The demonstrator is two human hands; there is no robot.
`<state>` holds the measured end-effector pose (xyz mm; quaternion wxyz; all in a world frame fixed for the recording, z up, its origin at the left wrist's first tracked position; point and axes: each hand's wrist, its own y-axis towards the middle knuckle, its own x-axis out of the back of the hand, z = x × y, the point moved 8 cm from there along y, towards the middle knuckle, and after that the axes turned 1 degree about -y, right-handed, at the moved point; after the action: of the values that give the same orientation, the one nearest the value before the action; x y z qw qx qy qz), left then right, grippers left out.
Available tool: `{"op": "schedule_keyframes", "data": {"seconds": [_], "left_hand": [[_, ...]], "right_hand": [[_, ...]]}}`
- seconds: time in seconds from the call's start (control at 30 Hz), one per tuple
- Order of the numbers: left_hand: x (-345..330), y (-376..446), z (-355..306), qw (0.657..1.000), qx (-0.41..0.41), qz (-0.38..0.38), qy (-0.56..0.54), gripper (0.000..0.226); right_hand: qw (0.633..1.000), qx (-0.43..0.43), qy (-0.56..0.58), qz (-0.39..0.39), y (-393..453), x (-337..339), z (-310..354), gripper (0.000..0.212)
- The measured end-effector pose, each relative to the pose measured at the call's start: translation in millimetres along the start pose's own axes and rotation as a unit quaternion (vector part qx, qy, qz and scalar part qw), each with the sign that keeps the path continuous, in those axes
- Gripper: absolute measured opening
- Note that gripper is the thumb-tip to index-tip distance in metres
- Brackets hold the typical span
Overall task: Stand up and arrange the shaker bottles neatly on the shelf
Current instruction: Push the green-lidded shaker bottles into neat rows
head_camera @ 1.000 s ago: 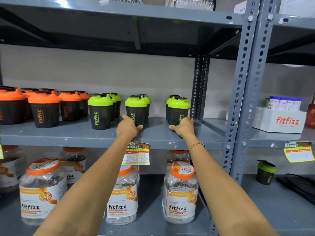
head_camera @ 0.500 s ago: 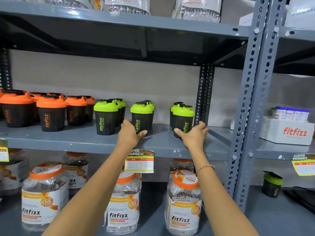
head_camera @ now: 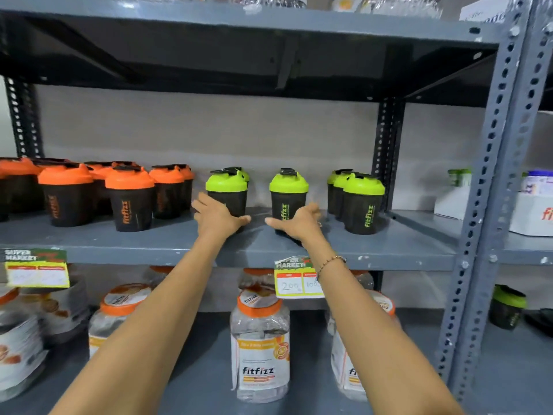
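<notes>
Black shaker bottles stand upright on the grey middle shelf [head_camera: 149, 247]. Several with orange lids [head_camera: 130, 199] fill the left side. My left hand [head_camera: 220, 217] cups the base of the left green-lid shaker [head_camera: 227, 190], which has another one behind it. My right hand [head_camera: 299, 224] wraps the base of the middle green-lid shaker [head_camera: 288, 193], thumb to the left, fingers to the right. A tight group of three green-lid shakers [head_camera: 363, 202] stands at the shelf's right end, apart from my hands.
Clear fitfizz jars [head_camera: 260, 348] with orange lids stand on the shelf below. A yellow price tag [head_camera: 296, 278] hangs from the shelf edge. A perforated grey upright [head_camera: 484, 205] bounds the right. Beyond it sit a white box [head_camera: 532, 217] and a lone green-lid shaker [head_camera: 507, 310].
Both hands have shifted left by one bottle: the left from the middle green shaker to the left one, the right from the right-hand group to the middle one. The view moved closer.
</notes>
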<state>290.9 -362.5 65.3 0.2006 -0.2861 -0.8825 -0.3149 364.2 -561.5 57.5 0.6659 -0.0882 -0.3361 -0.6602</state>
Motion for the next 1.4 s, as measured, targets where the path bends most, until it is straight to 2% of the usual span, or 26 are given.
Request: {"op": "schedule_keyframes", "data": {"seconds": [0.07,0.27,0.4,0.57,0.83,1.4], "left_hand": [[-6.1,3.7,6.1,1.0,0.014,0.01,-0.019,0.108],[-6.1,15.5,21.5,0.997,0.022,0.047,-0.048,0.089],[0.9,18.6,28.6,0.996,0.021,0.065,-0.063,0.084],[0.5,15.7,32.4,0.994,0.01,0.081,-0.079,0.09],[2.4,17.3,37.2,0.994,-0.002,0.085,-0.068,0.075],[2.1,14.5,33.7,0.996,-0.02,0.079,-0.038,0.071]], "right_hand": [[0.999,-0.038,-0.011,-0.002,4.1,-9.7,-0.9,0.125],[0.996,-0.043,-0.03,-0.07,8.4,-9.2,-4.2,0.095],[0.996,-0.035,-0.038,-0.076,7.4,-9.0,-4.1,0.087],[0.995,-0.022,-0.054,-0.076,6.0,-9.4,-3.2,0.086],[0.991,-0.025,-0.109,-0.068,2.1,-10.3,0.6,0.089],[0.992,-0.028,-0.111,-0.055,1.5,-11.7,1.4,0.087]]}}
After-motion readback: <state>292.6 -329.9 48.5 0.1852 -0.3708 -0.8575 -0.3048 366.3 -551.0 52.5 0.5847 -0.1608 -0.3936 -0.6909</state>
